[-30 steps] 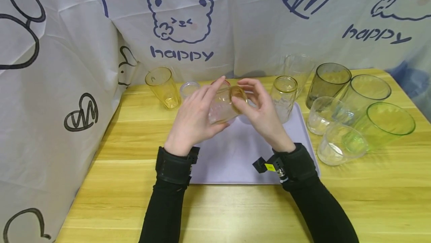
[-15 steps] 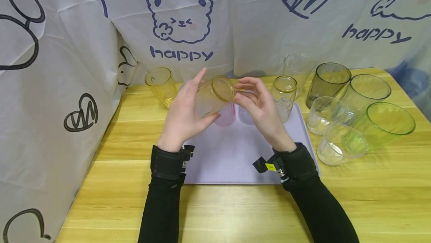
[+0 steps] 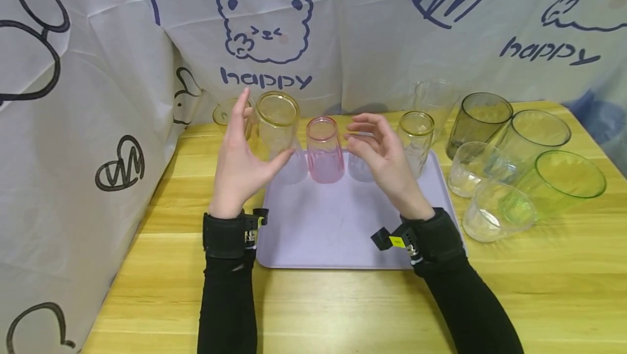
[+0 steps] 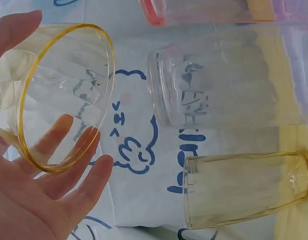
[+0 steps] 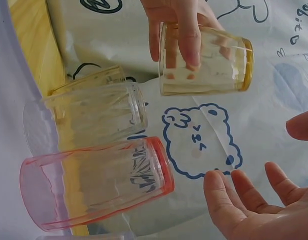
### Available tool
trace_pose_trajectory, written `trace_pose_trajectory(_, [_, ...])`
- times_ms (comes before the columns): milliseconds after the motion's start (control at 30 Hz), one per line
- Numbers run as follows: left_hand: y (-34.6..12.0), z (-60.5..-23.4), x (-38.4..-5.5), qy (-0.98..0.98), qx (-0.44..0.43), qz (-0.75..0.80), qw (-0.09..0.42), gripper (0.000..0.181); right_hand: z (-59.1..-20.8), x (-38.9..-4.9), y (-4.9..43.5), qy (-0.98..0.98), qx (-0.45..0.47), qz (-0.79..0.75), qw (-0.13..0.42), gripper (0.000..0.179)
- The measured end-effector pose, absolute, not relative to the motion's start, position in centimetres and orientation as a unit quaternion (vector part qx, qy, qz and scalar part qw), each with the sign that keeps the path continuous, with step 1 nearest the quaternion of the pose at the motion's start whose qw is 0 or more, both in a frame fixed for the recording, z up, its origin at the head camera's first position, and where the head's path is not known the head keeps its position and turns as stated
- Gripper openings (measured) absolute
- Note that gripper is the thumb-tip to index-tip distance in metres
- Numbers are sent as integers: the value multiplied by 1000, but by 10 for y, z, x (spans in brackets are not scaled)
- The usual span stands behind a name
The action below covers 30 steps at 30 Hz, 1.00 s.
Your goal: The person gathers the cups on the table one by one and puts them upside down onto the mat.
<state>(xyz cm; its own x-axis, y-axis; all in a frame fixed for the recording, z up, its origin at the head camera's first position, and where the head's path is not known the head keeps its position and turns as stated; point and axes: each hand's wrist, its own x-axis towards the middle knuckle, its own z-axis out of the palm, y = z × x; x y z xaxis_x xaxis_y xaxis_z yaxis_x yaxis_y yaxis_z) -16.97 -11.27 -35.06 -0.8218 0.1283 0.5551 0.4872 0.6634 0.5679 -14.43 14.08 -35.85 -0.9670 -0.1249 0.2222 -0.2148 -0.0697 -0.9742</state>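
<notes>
In my left hand (image 3: 242, 163) is a pale yellow drinking glass (image 3: 277, 114), gripped between thumb and fingers and raised over the tray's back left corner. Its narrower, thicker end points up; the wide mouth (image 4: 66, 100) faces down in the left wrist view. Below and behind it in the head view, a clear glass (image 3: 294, 166) stands on the lilac tray (image 3: 338, 229). Beside that one is a pink-tinted glass (image 3: 325, 152), narrow end up. My right hand (image 3: 384, 160) hovers with loosely bent fingers, holding nothing, partly covering another clear glass (image 3: 359, 166).
A gold-ringed glass (image 3: 415, 141) stands at the tray's back right. Right of the tray are several tumblers, among them a smoky one (image 3: 477, 125) and a green one (image 3: 563, 179). A yellow glass (image 4: 248, 190) stands at the back left. A printed cloth (image 3: 362, 43) hangs behind.
My left hand has carried the yellow glass leftward, away from my right hand, which let go of it. The glass has turned from tilted to nearly upright, uncovering the pink one.
</notes>
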Motion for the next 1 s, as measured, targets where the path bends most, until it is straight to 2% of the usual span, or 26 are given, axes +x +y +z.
trace_pose_trajectory(400, [-122,-355,-175,-855,-161,-434,235,116,-360,-145,140,-676,117,727,26,39])
trace_pose_trajectory(667, [-124,-360,-179,-842,-174,-469,202,111,-361,-146,140,-678,119,725,20,41])
trace_pose_trajectory(833, [-128,-361,-179,-852,-179,-461,171,112,-361,-146,141,-680,119,723,20,38])
trace_pose_trajectory(1000, [-133,-361,-178,-871,-200,-434,116,115,-360,-146,141,-683,116,721,18,37])
